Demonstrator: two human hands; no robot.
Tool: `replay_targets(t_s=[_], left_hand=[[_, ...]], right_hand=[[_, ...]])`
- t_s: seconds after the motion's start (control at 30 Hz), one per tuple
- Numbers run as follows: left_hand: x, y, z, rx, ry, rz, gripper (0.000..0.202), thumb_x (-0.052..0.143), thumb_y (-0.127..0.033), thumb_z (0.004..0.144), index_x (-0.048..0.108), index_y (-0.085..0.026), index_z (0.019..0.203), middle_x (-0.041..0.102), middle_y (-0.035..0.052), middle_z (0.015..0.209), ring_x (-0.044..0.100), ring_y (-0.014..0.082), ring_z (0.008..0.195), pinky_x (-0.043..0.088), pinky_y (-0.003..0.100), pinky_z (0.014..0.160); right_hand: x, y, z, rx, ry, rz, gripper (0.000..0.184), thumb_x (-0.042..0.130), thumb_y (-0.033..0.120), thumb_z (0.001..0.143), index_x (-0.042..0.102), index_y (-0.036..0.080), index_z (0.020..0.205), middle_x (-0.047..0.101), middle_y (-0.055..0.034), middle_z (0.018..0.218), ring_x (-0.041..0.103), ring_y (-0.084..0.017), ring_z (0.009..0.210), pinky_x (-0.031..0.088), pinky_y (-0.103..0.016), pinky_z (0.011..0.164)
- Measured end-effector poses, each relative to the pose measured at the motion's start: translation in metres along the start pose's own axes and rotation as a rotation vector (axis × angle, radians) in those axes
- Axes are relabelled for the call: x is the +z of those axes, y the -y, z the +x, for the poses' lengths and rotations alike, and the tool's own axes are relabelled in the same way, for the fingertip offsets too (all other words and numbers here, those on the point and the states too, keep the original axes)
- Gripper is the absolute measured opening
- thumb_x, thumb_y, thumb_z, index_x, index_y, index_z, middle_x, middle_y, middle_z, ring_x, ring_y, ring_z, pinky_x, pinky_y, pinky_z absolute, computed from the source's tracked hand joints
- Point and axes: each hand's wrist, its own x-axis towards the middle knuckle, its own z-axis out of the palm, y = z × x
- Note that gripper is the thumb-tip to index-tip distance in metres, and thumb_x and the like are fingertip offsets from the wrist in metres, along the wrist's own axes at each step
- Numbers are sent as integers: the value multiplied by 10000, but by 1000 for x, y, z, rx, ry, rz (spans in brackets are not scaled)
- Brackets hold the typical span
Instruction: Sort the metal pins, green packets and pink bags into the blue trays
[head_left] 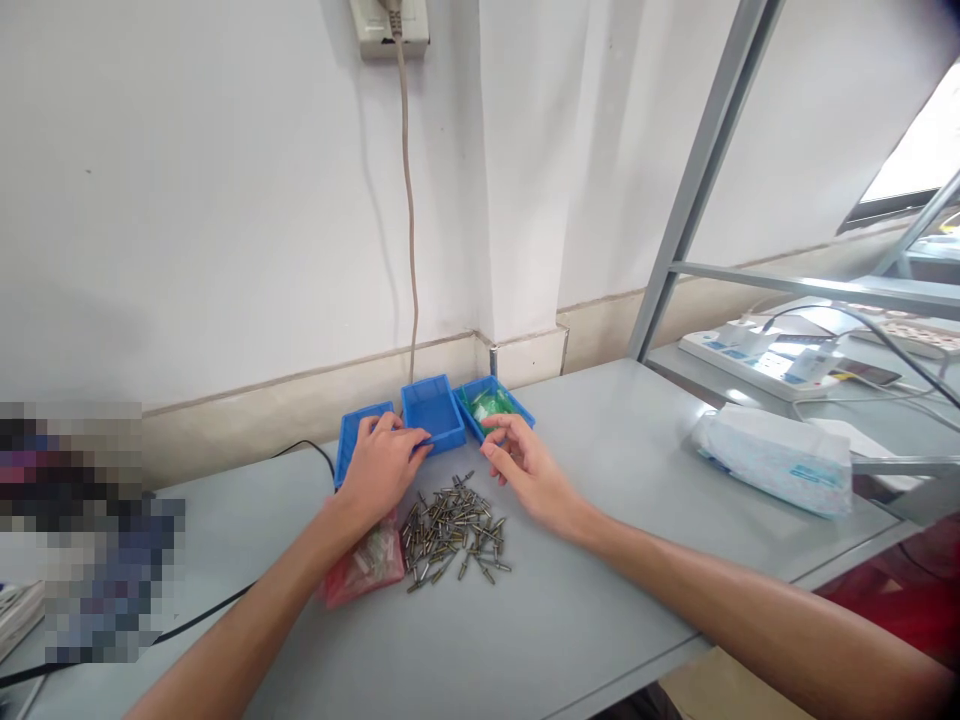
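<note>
My left hand (pixel 386 462) is at the near left corner of the middle blue bin (pixel 448 440), thumb and fingertips pinched at its front wall. Part of another blue bin (pixel 346 440) shows behind that hand. My right hand (pixel 529 478) hovers with loosely curved fingers, thumb and forefinger apart, and nothing visible between them. Just beyond its fingertips is a third blue bin (pixel 525 412) containing green and clear plastic pieces (pixel 491 404). Between and below my hands lies a loose pile of metal pop rivets (pixel 454 525). A reddish plastic bag (pixel 367 565) with pale pieces sits under my left wrist.
The grey table (pixel 600 620) meets a wall behind the bins. A white soft packet (pixel 776 460) lies at right, beside a metal frame (pixel 697 180) and power strips (pixel 757 360). A black cable (pixel 206 610) crosses the left side. A blurred patch covers the far left.
</note>
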Motion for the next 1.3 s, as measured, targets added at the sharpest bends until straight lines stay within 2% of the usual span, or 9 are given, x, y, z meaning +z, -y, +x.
replay_targets(t_s=[0.23, 0.47, 0.6, 0.73, 0.93, 1.0, 1.1, 1.17, 1.3], left_hand=[[9, 4, -3, -31, 37, -34, 207, 628, -286, 1055, 820, -223, 1097, 805, 108, 1025, 625, 318, 1075, 439, 499, 985], [-4, 4, -17, -54, -6, -14, 424, 551, -398, 1101, 645, -177, 1451, 636, 151, 1502, 588, 358, 1318, 485, 528, 1086], [-19, -6, -43, -61, -49, -13, 433, 492, -464, 1123, 634, -219, 1449, 648, 125, 1488, 604, 352, 1335, 489, 538, 1101], [-17, -6, -69, -96, -114, -18, 412, 466, -501, 1124, 666, -250, 1383, 675, 108, 1459, 654, 358, 1267, 521, 529, 1024], [-1, 7, -82, -103, -188, -148, 341, 481, -454, 1126, 687, -268, 1324, 701, 85, 1411, 668, 328, 1238, 498, 519, 1066], [2, 9, -82, -127, -165, -222, 331, 494, -461, 1120, 687, -285, 1324, 689, 73, 1421, 646, 327, 1275, 494, 527, 1088], [5, 11, -82, -157, -127, -327, 322, 492, -467, 1119, 691, -303, 1312, 671, 58, 1433, 621, 320, 1315, 490, 540, 1118], [7, 11, -82, -175, -124, -367, 324, 483, -465, 1119, 687, -317, 1322, 655, 53, 1448, 613, 316, 1329, 490, 550, 1128], [8, 11, -82, -204, -131, -388, 335, 482, -472, 1114, 676, -334, 1348, 635, 54, 1465, 607, 321, 1346, 492, 571, 1131]], right_hand=[[0, -4, 2, -29, 34, -75, 308, 557, 431, 1080, 562, 270, 1344, 628, -21, 1038, 620, -174, 772, 569, -354, 750], [-5, -6, 6, -36, 4, -109, 301, 553, 407, 1076, 537, 263, 1341, 610, -12, 1012, 600, -173, 767, 550, -352, 735], [-5, -9, 7, -58, -33, -147, 319, 552, 405, 1076, 504, 269, 1360, 625, -29, 1072, 592, -182, 805, 540, -348, 739], [-10, -6, 10, -95, -85, -237, 344, 559, 370, 1064, 486, 273, 1386, 643, -56, 1129, 627, -205, 862, 548, -366, 763], [-53, 23, 37, -262, -127, -478, 407, 604, 363, 1044, 530, 288, 1437, 625, -98, 1322, 667, -244, 1029, 579, -440, 947], [-69, 34, 50, -238, -33, -581, 421, 618, 390, 1033, 551, 273, 1432, 621, -112, 1338, 661, -269, 1099, 577, -449, 978], [-85, 41, 73, -195, 287, -842, 637, 684, 416, 998, 458, 284, 1578, 567, -130, 1459, 622, -313, 1241, 529, -477, 1064], [-89, 40, 90, -177, 489, -970, 730, 698, 403, 985, 398, 279, 1639, 520, -140, 1532, 569, -341, 1331, 471, -499, 1129], [-86, 41, 123, -68, 678, -1081, 847, 770, 451, 920, 405, 253, 1658, 502, -156, 1573, 532, -388, 1337, 452, -496, 1116]])
